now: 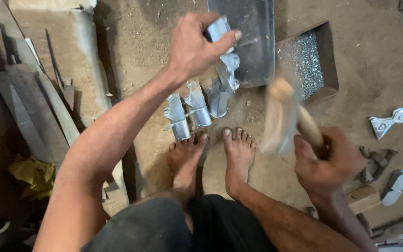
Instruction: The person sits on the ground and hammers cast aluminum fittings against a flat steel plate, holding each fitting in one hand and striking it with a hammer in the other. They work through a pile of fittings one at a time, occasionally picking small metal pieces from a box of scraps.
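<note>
Dirt floor, left hand [193,46] gripping metal bracket [218,29], right hand [325,163] swinging mallet [281,116]

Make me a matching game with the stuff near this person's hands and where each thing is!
Things:
1. Wooden mallet
2. Shiny metal bracket
3. Tray of small metal bits
4. Yellow rag

Places:
A. On the ground at far left
B. Gripped in the left hand
C. On the ground above the mallet
D. Gripped in the right hand, blurred

Pairs: 1-D, 2-B, 3-C, 4-A
</note>
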